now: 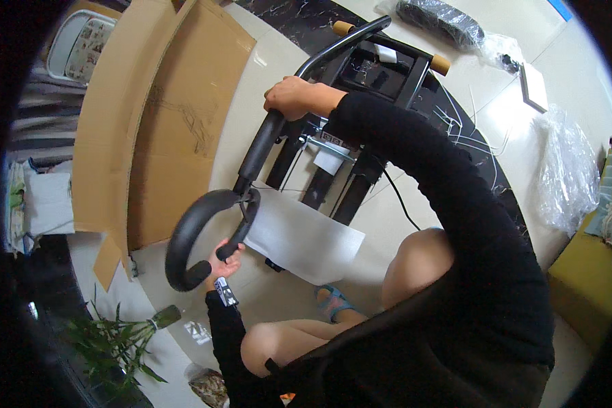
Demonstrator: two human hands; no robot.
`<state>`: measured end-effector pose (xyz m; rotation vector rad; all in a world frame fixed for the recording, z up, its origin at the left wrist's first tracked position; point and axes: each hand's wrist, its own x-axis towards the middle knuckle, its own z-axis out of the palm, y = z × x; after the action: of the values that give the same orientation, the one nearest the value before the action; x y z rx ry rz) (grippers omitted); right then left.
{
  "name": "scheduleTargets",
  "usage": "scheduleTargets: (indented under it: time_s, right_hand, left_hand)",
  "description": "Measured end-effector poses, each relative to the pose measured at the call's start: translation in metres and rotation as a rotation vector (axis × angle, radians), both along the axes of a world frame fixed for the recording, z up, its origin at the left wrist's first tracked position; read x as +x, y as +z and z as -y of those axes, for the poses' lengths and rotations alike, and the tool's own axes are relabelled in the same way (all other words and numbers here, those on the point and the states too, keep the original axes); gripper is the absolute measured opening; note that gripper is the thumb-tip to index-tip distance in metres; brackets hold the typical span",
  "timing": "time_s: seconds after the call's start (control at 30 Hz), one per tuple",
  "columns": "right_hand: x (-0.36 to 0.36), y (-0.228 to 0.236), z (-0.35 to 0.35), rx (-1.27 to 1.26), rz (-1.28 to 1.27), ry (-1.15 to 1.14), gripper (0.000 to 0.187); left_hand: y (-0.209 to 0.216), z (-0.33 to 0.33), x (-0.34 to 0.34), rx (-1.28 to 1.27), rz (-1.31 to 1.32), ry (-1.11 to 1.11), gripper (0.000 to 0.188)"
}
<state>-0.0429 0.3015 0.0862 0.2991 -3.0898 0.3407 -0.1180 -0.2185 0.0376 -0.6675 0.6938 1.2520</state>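
A: Where are our hands, closest first?

B: Our left hand is down by the tip of the short padded grip, fingers bent. Honestly, we can't tell if it's actually gripping. The bigger curved handle hooks round just left of it. A white sheet sits just right of those 2.

A: Further out?

B: Our right hand is wrapped round the black padded bar. Its long axis runs lower left to upper right, so the curved end points left and back toward us.

A: And the whole black frame?

B: Right in front of us, over pale tiles, right of the cardboard box. Far end: 2 brown end caps, then a plastic-wrapped black piece beyond.
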Motion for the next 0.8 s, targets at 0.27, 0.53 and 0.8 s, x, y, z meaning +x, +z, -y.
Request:
scheduleTargets:
  time_s: [0.27, 0.53, 0.8]
  right_hand:
    - [-0.02, -0.007, -0.013, -0.135, 0.025, 0.021, 0.033]
    - [-0.037, -0.024, -0.019, -0.2, 0.16, 0.033, 0.037]
    - [-0.053, -0.052, -0.019, -0.349, 0.414, 0.087, 0.054]
  left_hand:
    - [-0.005, 0.01, 0.013, -0.166, -0.249, 0.016, 0.046]
    - [0.022, 0.001, 0.036, -0.344, -0.919, 0.048, 0.077]
    - [0.078, -0.041, 0.041, 0.181, -1.126, 0.563, 0.076]
